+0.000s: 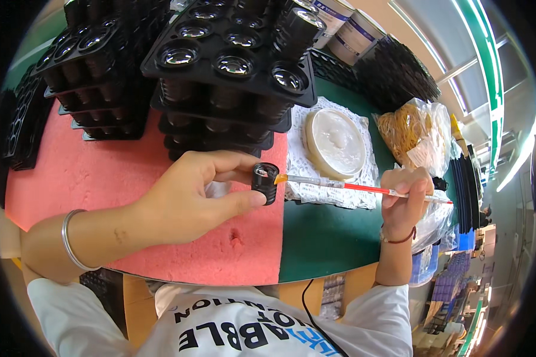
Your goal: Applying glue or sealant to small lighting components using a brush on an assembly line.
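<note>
Just above the seam where the pink foam mat (pixel 101 178) meets the green surface (pixel 321 238), the left hand (pixel 184 199) pinches a small black cylindrical lens barrel (pixel 265 182) between thumb and fingers. The right hand (pixel 404 202) is closed on a thin red-handled brush (pixel 363 188), whose orange tip touches the barrel's rim. Behind the brush lies a round white tub of paste (pixel 335 143) on a white lace mat (pixel 363 172). Stacked black trays of lenses (pixel 232 65) crowd the far edge, and a clear bag of yellow rubber bands (pixel 408 134) sits at the right.
</note>
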`<action>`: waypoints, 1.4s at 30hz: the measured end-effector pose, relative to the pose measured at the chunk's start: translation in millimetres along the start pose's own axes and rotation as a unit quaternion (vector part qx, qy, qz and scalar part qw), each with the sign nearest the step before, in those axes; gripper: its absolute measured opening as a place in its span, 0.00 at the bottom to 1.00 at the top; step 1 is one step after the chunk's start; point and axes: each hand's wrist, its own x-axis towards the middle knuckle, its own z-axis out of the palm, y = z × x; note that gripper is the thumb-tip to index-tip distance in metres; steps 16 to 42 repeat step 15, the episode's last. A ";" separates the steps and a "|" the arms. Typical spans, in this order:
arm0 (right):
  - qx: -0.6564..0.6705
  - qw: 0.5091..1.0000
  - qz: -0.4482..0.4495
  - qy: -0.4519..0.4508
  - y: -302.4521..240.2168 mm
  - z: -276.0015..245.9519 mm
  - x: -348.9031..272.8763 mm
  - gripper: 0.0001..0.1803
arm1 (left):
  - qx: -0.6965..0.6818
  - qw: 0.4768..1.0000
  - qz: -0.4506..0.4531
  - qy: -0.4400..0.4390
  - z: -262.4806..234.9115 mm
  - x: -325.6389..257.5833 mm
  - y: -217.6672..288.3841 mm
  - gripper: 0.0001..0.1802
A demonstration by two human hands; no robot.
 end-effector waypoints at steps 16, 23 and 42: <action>0.034 0.999 0.019 0.014 1.0 -4.1 4.5 0.18 | 0.036 0.999 -0.024 -0.023 -2.3 -3.0 15.7 0.18; 0.034 0.999 0.019 0.014 1.0 -4.1 4.5 0.18 | 0.036 0.999 -0.024 -0.023 -2.3 -3.0 15.7 0.18; 0.034 0.999 0.019 0.014 1.0 -4.1 4.5 0.18 | 0.036 0.999 -0.024 -0.023 -2.3 -3.0 15.7 0.18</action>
